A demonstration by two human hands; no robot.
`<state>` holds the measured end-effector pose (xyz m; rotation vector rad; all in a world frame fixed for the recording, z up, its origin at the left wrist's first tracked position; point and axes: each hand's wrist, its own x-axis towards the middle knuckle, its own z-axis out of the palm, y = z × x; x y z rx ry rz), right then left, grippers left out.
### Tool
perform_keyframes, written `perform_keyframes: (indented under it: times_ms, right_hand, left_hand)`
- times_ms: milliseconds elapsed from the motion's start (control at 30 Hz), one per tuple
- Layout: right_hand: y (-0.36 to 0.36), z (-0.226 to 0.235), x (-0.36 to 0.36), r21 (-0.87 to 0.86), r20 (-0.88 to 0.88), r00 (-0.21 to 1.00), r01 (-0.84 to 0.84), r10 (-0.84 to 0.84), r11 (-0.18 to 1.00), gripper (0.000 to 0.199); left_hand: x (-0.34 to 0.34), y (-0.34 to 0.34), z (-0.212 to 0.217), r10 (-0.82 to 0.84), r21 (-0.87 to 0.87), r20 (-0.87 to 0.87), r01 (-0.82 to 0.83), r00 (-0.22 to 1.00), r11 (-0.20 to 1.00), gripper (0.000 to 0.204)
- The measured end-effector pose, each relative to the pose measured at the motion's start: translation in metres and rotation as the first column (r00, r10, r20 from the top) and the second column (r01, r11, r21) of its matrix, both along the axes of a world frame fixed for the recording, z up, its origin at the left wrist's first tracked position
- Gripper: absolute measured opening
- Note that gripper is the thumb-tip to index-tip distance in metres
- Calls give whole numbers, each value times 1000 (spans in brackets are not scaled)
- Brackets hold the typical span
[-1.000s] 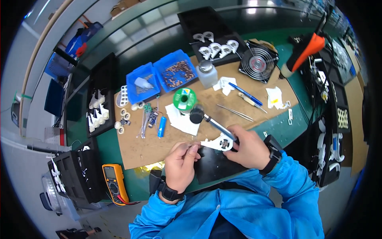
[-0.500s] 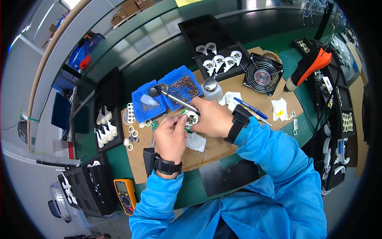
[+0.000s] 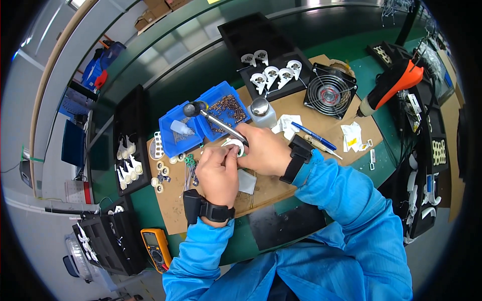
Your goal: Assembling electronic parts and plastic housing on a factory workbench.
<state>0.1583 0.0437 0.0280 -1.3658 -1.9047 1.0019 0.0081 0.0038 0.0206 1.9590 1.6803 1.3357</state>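
From where I stand, the left hand (image 3: 218, 175) and right hand (image 3: 266, 150) have shifted forward from beside the black mat (image 3: 286, 223), now covering the green spool. The tool (image 3: 221, 124) has swung its black end across the blue bins (image 3: 168, 145); fingers now hide most of the white part (image 3: 236, 143).

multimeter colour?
The multimeter is orange around the edge, with a dark front; best seen in the head view.

jacket (image 3: 241, 275): bright blue | sleeves (image 3: 346, 193): long, wrinkled | wrists: black straps (image 3: 217, 212), boxy modules (image 3: 192, 205)
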Motion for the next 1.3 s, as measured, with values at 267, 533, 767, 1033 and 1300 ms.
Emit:
perform_keyframes:
  times_ms: [267, 533, 767, 1033, 1300]
  right_hand:
    - [-50, 38, 53, 110, 11, 999, -42, 41, 993, 29]
    - [-69, 56, 54, 263, 245, 967, -6, -61, 965, 24]
    - [-70, 47, 61, 363, 380, 922, -80, -70, 928, 25]
    - [-77, 35, 67, 379, 257, 961, -1, -104, 925, 25]
    - [-79, 48, 54, 379, 178, 981, 6, -79, 925, 25]
  left_hand:
    - [0, 0, -22, 69, 185, 40, -75, 997, 980, 6]
    - [-7, -3, -20, 57, 117, 104, -69, 993, 991, 9]
    - [-4, -3, -20, 47, 150, 74, -58, 996, 987, 13]
    - [-6, 2, -17, 24, 188, 30, -29, 999, 982, 2]
    - [-7, -2, -22, 61, 201, 43, -69, 997, 977, 5]
